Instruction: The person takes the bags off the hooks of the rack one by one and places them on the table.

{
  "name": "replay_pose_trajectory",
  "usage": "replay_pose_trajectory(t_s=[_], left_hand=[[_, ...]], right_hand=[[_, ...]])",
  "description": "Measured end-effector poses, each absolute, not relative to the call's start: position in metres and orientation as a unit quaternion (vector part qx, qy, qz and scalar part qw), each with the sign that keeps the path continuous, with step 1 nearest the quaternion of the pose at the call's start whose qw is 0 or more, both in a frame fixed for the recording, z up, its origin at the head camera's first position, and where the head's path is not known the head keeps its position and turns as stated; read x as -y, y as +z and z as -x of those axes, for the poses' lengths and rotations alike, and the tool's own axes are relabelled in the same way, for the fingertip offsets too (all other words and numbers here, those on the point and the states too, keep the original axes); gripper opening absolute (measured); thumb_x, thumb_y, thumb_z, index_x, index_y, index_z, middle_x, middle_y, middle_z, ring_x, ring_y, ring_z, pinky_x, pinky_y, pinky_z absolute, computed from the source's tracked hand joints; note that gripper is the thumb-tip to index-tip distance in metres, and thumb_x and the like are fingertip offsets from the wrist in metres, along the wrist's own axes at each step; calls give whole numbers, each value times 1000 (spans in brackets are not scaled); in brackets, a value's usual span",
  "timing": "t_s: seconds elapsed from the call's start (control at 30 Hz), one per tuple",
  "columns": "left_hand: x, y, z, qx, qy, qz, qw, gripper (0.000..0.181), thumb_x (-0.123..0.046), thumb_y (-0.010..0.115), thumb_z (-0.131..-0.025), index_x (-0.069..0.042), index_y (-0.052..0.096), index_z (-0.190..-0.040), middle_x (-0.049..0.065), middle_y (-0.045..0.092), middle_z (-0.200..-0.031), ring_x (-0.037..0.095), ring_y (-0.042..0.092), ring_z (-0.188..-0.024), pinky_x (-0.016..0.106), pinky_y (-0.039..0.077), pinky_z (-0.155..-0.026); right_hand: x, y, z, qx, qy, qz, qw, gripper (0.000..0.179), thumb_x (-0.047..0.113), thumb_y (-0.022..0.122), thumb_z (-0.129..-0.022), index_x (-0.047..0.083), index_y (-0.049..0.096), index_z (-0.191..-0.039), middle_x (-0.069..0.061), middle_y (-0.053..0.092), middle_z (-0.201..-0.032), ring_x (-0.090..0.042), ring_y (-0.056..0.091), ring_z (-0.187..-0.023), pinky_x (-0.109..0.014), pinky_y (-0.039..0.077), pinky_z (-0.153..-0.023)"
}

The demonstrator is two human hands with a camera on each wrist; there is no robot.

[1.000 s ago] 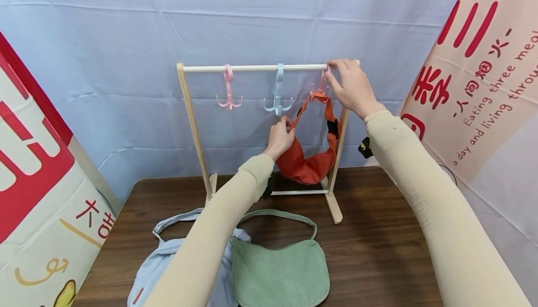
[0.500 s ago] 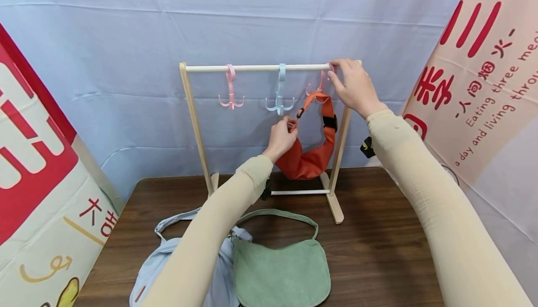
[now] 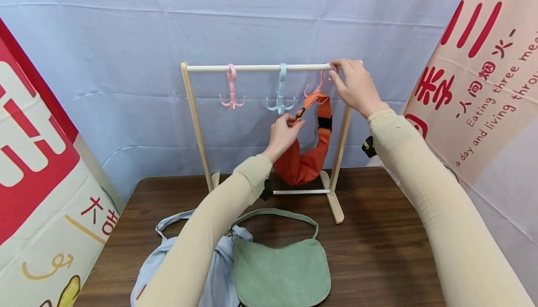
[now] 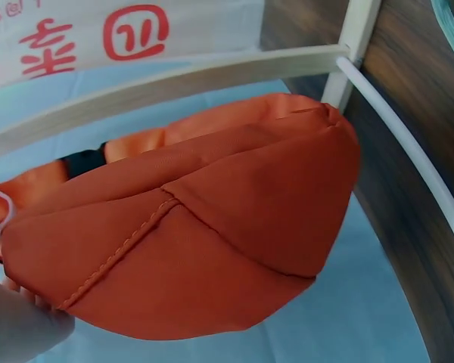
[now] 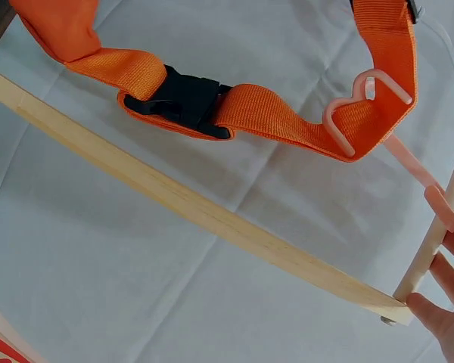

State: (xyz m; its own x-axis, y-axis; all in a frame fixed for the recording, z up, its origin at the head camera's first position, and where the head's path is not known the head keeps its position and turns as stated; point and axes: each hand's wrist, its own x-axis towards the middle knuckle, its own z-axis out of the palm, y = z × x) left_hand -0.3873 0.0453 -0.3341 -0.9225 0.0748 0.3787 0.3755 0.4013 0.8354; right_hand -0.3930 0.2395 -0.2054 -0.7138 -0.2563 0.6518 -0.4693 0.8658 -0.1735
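Observation:
An orange waist bag (image 3: pixel 300 164) hangs by its strap (image 3: pixel 322 108) from the right pink hook (image 3: pixel 313 91), which tilts on the rack's white rail (image 3: pixel 256 67). My left hand (image 3: pixel 283 136) pinches the strap near a small black slider, left of the hook. In the left wrist view the bag's body (image 4: pixel 204 219) fills the middle, partly covering the fingers. My right hand (image 3: pixel 356 85) holds the rail's right end, fingers curled over it beside the pink hook. The right wrist view shows a black buckle (image 5: pixel 183 102) on the strap and the strap lying over the hook's prongs.
Another pink hook (image 3: pixel 231 87) and a blue hook (image 3: pixel 280 89) hang bare on the rail. On the brown table (image 3: pixel 378 251) lie a green shoulder bag (image 3: pixel 281 272) and a light blue bag (image 3: pixel 218 265), partly behind my left arm. Printed cloths hang at both sides.
My left hand has shifted slightly right along the strap. The orange bag has swung left, and the right pink hook tilts more. My right hand stays at the rail's end.

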Motion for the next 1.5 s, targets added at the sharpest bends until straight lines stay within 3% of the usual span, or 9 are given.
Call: replay_pose_trajectory(t_s=[0.33, 0.63, 1.0, 1.5], left_hand=[[-50, -313, 378, 798, -584, 105, 109, 42, -40, 68, -85, -10, 61, -113, 5, 68, -94, 16, 63, -84, 26, 50, -70], [-52, -291, 376, 789, -592, 119, 111, 41, -33, 71, -84, -9, 56, -114, 5, 66, -94, 15, 60, -81, 21, 46, -63], [-54, -266, 378, 751, -645, 132, 43, 38, -16, 70, -86, -4, 55, -119, 7, 62, -96, 12, 55, -81, 19, 43, -65], [-56, -249, 385, 743, -647, 165, 35, 36, -13, 66, -89, -3, 56, -121, 9, 59, -103, 13, 53, -85, 18, 43, -67]], right_hand=[[-240, -205, 394, 912, 167, -199, 317, 36, 26, 43, -101, 3, 55, -126, -18, 60, -117, -38, 49, -115, -52, 34, -102], [-240, -205, 395, 910, 166, -202, 322, 37, 28, 43, -101, 4, 56, -125, -17, 60, -120, -37, 50, -117, -50, 33, -105], [-241, -203, 393, 913, 168, -198, 313, 38, 29, 42, -101, 4, 55, -127, -17, 60, -123, -38, 48, -122, -51, 33, -106], [-240, -203, 393, 913, 170, -201, 311, 39, 30, 40, -102, 7, 55, -129, -16, 60, -125, -37, 48, -122, -49, 30, -110]])
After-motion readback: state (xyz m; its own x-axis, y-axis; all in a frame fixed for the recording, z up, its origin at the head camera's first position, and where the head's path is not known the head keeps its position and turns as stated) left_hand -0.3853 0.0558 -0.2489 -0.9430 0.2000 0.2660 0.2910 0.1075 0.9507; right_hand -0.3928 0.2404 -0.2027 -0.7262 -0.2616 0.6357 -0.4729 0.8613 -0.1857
